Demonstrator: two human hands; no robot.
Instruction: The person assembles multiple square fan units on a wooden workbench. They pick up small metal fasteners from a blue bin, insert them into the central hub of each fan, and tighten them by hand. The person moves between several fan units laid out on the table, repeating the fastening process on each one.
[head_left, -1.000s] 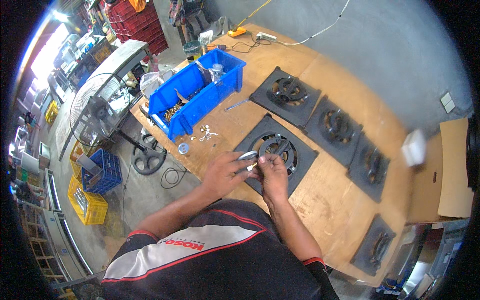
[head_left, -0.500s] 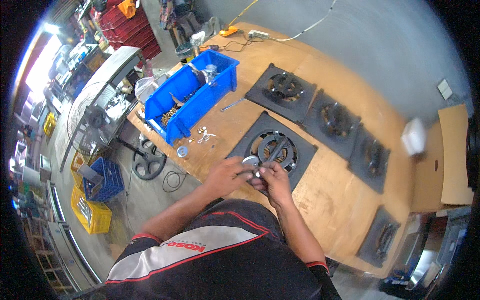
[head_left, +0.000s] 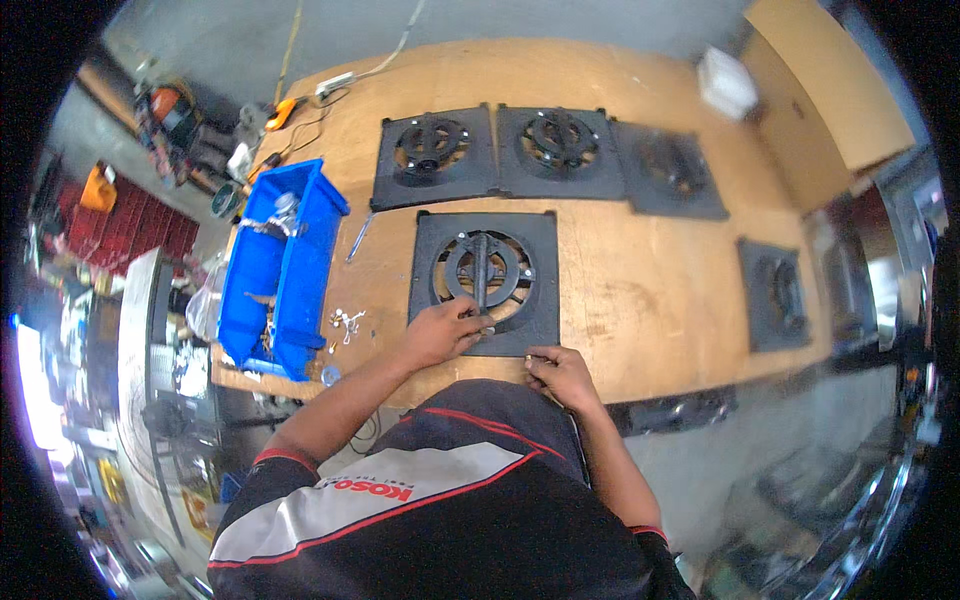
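On the desk (head_left: 640, 335), black square panel (head_left: 430, 270): lying flat.
Left hand (head_left: 443, 336): grip curled at the central bar (head_left: 481, 262), near end — hold unclear.
Right hand (head_left: 563, 377): grip bunched by the panel's near edge; cannot tell what's held.
Bar work: apparently fitting — next calls for careful alignment.

Red lettering on a dark shirt (head_left: 450, 540).
Across the shirt, a pale band (head_left: 300, 522) edged with red stripes carries one short word (head_left: 378, 488) in bold red capitals. A line of far smaller print sits right beside the word, too small to make out with certainty. Both slant along the band.
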